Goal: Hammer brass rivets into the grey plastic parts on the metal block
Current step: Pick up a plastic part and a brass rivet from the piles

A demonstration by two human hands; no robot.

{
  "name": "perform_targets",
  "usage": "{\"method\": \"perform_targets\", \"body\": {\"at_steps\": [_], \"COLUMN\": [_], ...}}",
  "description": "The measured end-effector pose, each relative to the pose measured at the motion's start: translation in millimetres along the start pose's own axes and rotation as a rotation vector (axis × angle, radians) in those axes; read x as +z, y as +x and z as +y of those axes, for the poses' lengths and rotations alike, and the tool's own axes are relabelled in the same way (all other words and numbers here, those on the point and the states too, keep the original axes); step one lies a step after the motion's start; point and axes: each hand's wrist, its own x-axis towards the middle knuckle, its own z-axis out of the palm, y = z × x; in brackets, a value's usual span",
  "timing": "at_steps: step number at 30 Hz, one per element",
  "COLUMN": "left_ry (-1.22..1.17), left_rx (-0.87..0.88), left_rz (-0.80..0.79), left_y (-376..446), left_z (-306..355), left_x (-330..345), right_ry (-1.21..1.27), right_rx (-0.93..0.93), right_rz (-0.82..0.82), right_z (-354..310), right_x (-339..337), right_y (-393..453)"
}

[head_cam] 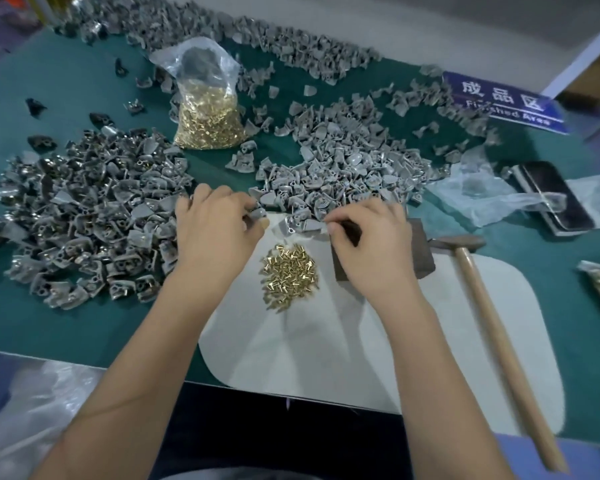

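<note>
- Between the curled fingers of the left hand (212, 226), a grey plastic part (257, 213) is pinched at the near edge of the pile of grey parts (329, 168).
- Just beside the fingertips of the right hand (368, 239), a second grey part (300, 225) is seen lying on the white mat (378, 341); the fingers are bent together, but what they pinch cannot be told.
- Under the right hand, the metal block (421, 251) is partly hidden.
- Nearer than both sets of fingers, loose brass rivets (289, 273) are heaped on the mat.
- Right of the block, the hammer (489, 306) is laid, untouched.
</note>
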Motion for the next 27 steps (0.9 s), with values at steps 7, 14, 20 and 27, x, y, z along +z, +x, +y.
{"method": "perform_targets", "body": {"at_steps": [7,14,20,27], "left_ry": [-0.017,-0.143,-0.413,-0.903], "left_rx": [0.041,0.115,0.119,0.061], "left_rz": [0.07,0.133,0.092,-0.072], "left_y": [-3,-10,-21,-29], "left_z": [-4,-6,-5,0], "left_x": [0,-9,-11,-12], "right_ry": [-0.028,-0.127,-0.348,-0.384], "right_rx": [-0.045,-0.108,-0.035,-0.017], "right_rz": [0.066,0.089,-0.042,-0.109], "right_z": [-11,-40,-60,-61], "right_x": [19,25,32,28], "right_y": [-16,-19,-25,-23]}}
